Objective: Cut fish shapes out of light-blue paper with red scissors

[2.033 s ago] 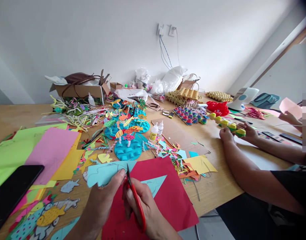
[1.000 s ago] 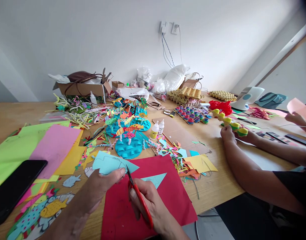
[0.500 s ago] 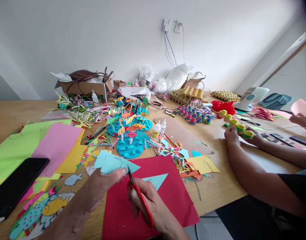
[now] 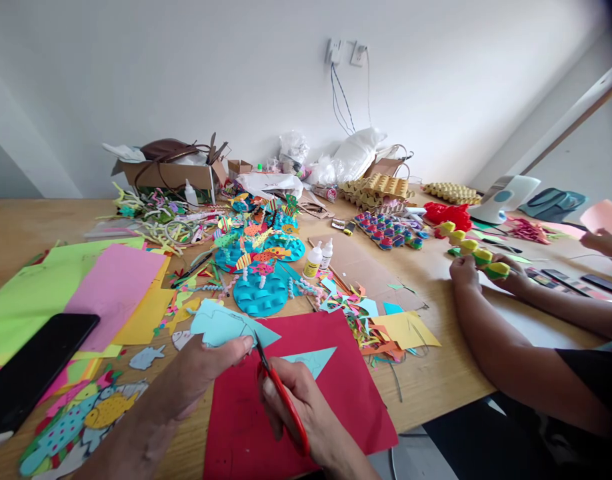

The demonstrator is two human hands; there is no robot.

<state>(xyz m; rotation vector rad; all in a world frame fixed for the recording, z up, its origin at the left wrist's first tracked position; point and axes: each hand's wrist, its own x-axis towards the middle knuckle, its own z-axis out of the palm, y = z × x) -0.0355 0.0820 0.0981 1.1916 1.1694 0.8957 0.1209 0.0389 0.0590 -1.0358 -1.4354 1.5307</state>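
No readable brand or label text anywhere; the small glue bottles (image 4: 313, 261) carry labels too small to read. Left hand (image 4: 206, 370) pinches a light blue paper piece (image 4: 226, 326) with a faint pencil outline, thumb on top near its lower edge, holding it just above the table. Right hand (image 4: 299, 410) is closed through the handles of red scissors (image 4: 281, 393), blades pointing up and meeting the blue paper's edge right beside the left thumb; blades look nearly together. Both hands hover over a red paper sheet (image 4: 336, 407) lying flat on the wooden table (image 4: 436, 373), with a cut-off blue triangle scrap (image 4: 311, 360) resting on it just right of the scissors. Left of the hands: paper fish cutouts (image 4: 86, 417), a black phone (image 4: 33, 370), and pink paper (image 4: 113, 287), green and yellow sheets. Beyond the hands: blue round trays with fish decorations (image 4: 259, 267), a pile of paper scraps (image 4: 366, 320), a cardboard box (image 4: 169, 173), egg cartons (image 4: 376, 187). At right a second person's hands (image 4: 466, 273) hold a yellow-green chain of painted carton cups (image 4: 479, 253); well apart from the cutting.
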